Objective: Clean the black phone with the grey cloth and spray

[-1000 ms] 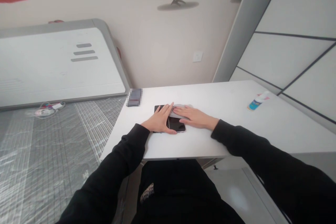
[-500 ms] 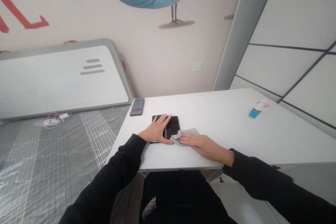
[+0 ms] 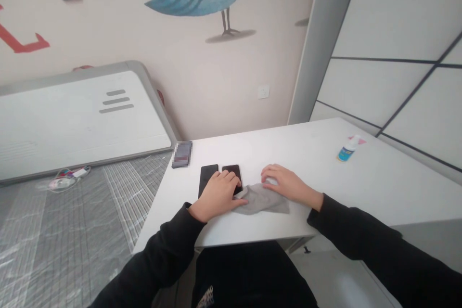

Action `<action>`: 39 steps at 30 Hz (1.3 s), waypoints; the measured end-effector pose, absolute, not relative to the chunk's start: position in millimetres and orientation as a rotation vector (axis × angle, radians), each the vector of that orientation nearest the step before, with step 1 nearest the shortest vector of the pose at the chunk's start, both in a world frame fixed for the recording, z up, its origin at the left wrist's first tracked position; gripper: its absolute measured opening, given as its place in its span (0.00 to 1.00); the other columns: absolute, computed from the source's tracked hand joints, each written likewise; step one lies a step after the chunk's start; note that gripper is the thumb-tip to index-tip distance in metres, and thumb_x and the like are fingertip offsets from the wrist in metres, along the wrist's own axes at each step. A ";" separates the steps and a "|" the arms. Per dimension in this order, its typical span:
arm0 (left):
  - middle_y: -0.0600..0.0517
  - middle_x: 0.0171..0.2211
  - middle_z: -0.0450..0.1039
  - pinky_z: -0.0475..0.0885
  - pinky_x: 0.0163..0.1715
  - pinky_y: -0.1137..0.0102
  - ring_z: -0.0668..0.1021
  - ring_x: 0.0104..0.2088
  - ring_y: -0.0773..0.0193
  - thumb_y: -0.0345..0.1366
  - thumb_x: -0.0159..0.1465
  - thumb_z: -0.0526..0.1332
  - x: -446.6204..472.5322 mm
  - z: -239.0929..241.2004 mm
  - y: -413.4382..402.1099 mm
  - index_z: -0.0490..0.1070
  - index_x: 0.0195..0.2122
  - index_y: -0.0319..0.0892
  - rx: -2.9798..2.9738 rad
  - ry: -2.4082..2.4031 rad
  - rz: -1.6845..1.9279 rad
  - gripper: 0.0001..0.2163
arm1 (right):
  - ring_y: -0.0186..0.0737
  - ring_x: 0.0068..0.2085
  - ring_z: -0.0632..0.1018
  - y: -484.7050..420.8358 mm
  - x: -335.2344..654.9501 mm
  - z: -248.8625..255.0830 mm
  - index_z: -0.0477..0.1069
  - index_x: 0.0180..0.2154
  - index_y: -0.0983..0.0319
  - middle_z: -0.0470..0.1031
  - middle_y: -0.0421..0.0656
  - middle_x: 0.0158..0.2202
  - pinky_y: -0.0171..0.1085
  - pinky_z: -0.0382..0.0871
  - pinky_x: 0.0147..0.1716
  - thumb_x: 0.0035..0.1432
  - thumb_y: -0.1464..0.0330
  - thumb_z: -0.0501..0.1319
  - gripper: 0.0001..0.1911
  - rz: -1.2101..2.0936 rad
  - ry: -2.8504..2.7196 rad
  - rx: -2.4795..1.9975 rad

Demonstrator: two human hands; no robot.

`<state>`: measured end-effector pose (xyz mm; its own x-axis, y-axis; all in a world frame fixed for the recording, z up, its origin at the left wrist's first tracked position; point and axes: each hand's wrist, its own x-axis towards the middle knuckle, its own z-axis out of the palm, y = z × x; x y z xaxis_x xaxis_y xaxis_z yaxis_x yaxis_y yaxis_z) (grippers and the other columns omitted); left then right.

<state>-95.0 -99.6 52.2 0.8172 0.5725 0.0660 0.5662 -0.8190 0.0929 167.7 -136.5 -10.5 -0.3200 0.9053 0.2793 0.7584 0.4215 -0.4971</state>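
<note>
Two black phones lie side by side on the white table (image 3: pixel 325 173), the left phone (image 3: pixel 208 174) and the right phone (image 3: pixel 231 171). My left hand (image 3: pixel 217 196) rests on their near ends, its fingers bent and pressed together over the right phone and its thumb touching a grey cloth (image 3: pixel 265 200). The cloth lies crumpled on the table between my hands. My right hand (image 3: pixel 286 184) sits at the cloth's far right edge. Its fingers are arched with the tips on the table, and it holds nothing.
A small dark blurred object (image 3: pixel 182 154) lies at the table's far left corner. A small white bottle with a blue label (image 3: pixel 347 148) stands at the far right. A wall runs behind the table, a panelled wall on the right, and covered floor lies to the left.
My right hand has let go of the cloth and moved right. The cloth now lies off the phone. My left hand has slid toward me and curled, uncovering the two phones.
</note>
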 end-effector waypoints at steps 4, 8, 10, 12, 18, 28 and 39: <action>0.49 0.34 0.78 0.70 0.39 0.63 0.79 0.37 0.56 0.42 0.68 0.60 -94.4 56.6 -101.0 0.74 0.34 0.42 2.897 0.970 0.116 0.10 | 0.48 0.43 0.78 -137.2 173.4 -10.1 0.75 0.33 0.58 0.79 0.45 0.40 0.48 0.72 0.47 0.66 0.60 0.58 0.12 0.587 -2.088 -1.357; 0.52 0.34 0.81 0.71 0.36 0.66 0.80 0.35 0.58 0.38 0.69 0.58 -95.9 74.8 -87.7 0.77 0.39 0.45 2.730 1.074 0.314 0.08 | 0.45 0.38 0.79 -135.4 181.3 11.2 0.73 0.35 0.59 0.79 0.43 0.35 0.45 0.74 0.43 0.64 0.56 0.59 0.14 0.708 -1.837 -1.345; 0.50 0.39 0.82 0.73 0.42 0.64 0.81 0.40 0.56 0.36 0.68 0.58 -91.7 87.9 -78.5 0.78 0.42 0.45 2.718 1.106 0.497 0.09 | 0.45 0.38 0.79 -131.1 185.5 31.0 0.72 0.35 0.59 0.78 0.43 0.35 0.45 0.74 0.44 0.63 0.54 0.60 0.15 0.612 -1.720 -1.312; 0.49 0.42 0.82 0.73 0.47 0.61 0.81 0.44 0.55 0.33 0.67 0.58 -85.6 101.0 -70.1 0.78 0.43 0.44 2.718 1.087 0.708 0.09 | 0.45 0.38 0.79 -128.2 189.8 54.1 0.71 0.35 0.58 0.78 0.43 0.35 0.46 0.75 0.45 0.63 0.53 0.60 0.16 0.467 -1.631 -1.277; 0.49 0.44 0.82 0.74 0.50 0.60 0.80 0.47 0.56 0.33 0.68 0.58 -78.2 107.3 -73.2 0.79 0.44 0.45 2.749 0.807 0.924 0.10 | 0.48 0.41 0.79 -151.4 205.8 84.5 0.73 0.36 0.57 0.79 0.45 0.37 0.45 0.75 0.43 0.65 0.51 0.59 0.17 0.177 -1.701 -1.310; 0.49 0.52 0.78 0.73 0.53 0.62 0.78 0.52 0.57 0.43 0.73 0.54 -104.7 45.6 -107.3 0.78 0.50 0.47 2.858 0.570 0.241 0.15 | 0.49 0.44 0.80 -214.6 218.7 -3.8 0.76 0.37 0.56 0.81 0.45 0.40 0.47 0.75 0.45 0.70 0.56 0.55 0.17 0.353 -2.072 -1.443; 0.44 0.65 0.67 0.54 0.67 0.43 0.62 0.68 0.42 0.52 0.71 0.54 -80.7 27.8 -91.1 0.66 0.64 0.43 2.955 0.788 0.114 0.26 | 0.56 0.71 0.58 -150.8 190.8 -26.8 0.54 0.70 0.58 0.55 0.51 0.72 0.64 0.50 0.68 0.69 0.46 0.48 0.37 0.188 -2.311 -1.613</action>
<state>-80.7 -91.1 27.8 0.8650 0.4993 0.0510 0.4932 -0.8644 0.0980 190.8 -150.8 -26.8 -0.3140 0.9320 0.1808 0.8905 0.3552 -0.2842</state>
